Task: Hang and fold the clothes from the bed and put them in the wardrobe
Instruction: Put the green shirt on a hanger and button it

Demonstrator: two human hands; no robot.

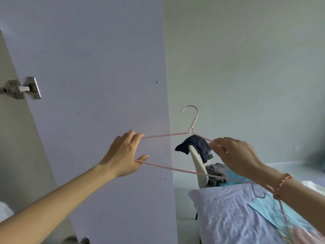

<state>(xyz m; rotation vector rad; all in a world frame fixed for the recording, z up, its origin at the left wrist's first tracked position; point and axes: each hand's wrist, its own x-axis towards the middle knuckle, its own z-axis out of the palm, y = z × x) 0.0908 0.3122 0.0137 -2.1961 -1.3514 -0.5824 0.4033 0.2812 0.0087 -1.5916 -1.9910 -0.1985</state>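
My left hand grips one end of the thin pink wire hanger; my right hand pinches its other shoulder, beside the lilac wardrobe door.

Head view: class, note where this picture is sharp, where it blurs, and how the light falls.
Head view: the light is soft and even, with no hard shadows or glare. The hanger and the left hand are fairly sharp. The bed smears into blur towards the lower right corner. The edges of the door lean, as under a wide lens.
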